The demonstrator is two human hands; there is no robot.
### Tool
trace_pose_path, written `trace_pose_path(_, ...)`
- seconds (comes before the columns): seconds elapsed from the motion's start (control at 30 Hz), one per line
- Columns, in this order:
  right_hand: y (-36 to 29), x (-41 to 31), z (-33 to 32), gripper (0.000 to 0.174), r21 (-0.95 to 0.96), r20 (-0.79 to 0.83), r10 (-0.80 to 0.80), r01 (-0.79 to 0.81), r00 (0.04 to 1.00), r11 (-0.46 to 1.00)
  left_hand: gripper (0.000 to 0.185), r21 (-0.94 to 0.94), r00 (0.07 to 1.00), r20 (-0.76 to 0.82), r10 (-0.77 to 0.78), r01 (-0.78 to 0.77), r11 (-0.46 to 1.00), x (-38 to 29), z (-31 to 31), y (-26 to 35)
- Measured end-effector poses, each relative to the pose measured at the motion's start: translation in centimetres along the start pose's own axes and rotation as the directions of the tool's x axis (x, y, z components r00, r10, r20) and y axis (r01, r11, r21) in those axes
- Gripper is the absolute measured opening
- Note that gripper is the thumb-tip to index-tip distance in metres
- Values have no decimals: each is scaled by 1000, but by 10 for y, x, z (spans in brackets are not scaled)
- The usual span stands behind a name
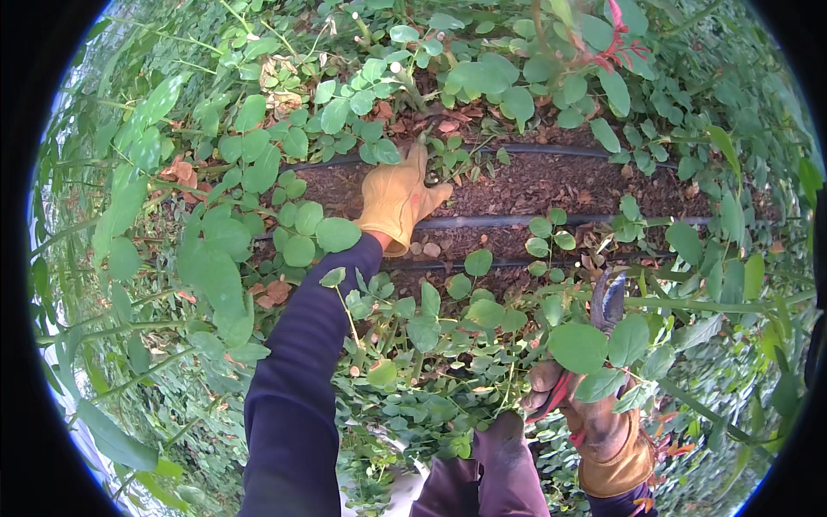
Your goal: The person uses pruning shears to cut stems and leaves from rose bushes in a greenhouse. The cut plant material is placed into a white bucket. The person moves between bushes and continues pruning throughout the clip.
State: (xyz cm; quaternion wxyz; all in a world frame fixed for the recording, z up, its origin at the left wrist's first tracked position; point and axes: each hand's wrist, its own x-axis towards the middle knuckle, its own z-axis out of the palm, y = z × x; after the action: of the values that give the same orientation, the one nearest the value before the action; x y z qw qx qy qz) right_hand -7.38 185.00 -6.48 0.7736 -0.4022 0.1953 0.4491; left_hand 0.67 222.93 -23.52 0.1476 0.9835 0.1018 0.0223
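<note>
My left hand [393,197], in a yellow leather work glove, reaches over the mulched soil. Its thumb stands apart from the fingers, close to a small leafy shoot [452,158]; the fingertips are partly lost among the leaves. A browner, stained leather glove covers my right hand [604,430], which is wrapped around red-handled pruning shears [610,300] at the lower right. The shears' blades point away from me and show a narrow gap between them. Green leaves [581,349] hide part of the shears and of that hand.
Dark irrigation tubes [491,221] run across the bed of bark mulch [536,181]. Cut woody stems [407,81] rise at the back. Leafy, rose-like canes [717,304] crowd both sides, some in front of my arms. Dry brown leaves [271,294] lie about. My knee [507,446] shows below.
</note>
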Motion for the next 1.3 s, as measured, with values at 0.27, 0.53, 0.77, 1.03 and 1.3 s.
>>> trace_pose_path(0.27,47,19,-96,62,403,383,65,-230,921,886,38,123,985,127,-119,104,987,14,12,-4)
trace_pose_path(0.53,63,16,-124,69,455,449,100,-324,888,829,29,-276,985,5,-171,166,947,14,16,-27)
trace_pose_path(0.77,64,10,-122,73,411,414,134,-316,900,855,40,-507,810,433,-395,581,636,26,3,-30)
trace_pose_path(1.03,66,8,-123,77,385,398,161,-324,903,864,53,-482,756,486,-438,650,588,30,6,-19)
trace_pose_path(1.3,67,12,-120,83,379,390,176,-331,904,864,50,-253,811,434,-393,528,811,15,-26,-29)
